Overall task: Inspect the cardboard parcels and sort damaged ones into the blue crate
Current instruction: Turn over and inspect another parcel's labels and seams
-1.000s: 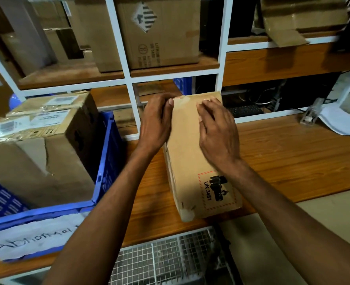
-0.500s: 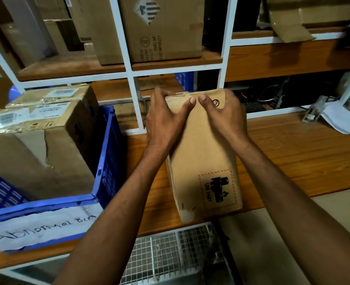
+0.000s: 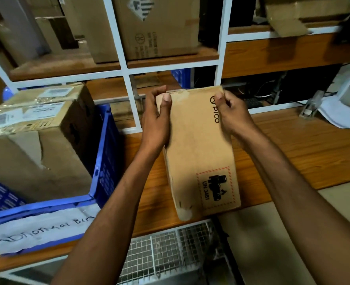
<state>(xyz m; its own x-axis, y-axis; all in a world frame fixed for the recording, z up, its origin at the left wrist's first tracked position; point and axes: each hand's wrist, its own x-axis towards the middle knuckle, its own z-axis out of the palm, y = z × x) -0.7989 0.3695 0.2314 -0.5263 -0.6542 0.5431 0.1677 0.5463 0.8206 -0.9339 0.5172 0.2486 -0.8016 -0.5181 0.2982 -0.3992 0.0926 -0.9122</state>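
Brown parcel point(image 3: 200, 145) sits right of the blue crate point(image 3: 106, 153). My left hand point(image 3: 156, 122) and right hand point(image 3: 234, 116) grip its far end

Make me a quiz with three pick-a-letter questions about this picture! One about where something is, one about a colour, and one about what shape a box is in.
1. Where is the blue crate with the Abnormal Bin sign?
A) left of the PICO parcel
B) right of it
C) on the top shelf

2. What colour is the dashed border of the UN 3481 label?
A) green
B) red
C) blue

3. What state is the big parcel in the crate in?
A) wrapped in blue paper
B) open and empty
C) torn on its front

Answers:
1 A, the crate stands on the person's left, beside the PICO parcel.
2 B, red dashes frame the label.
3 C, a ragged tear runs down its front face.
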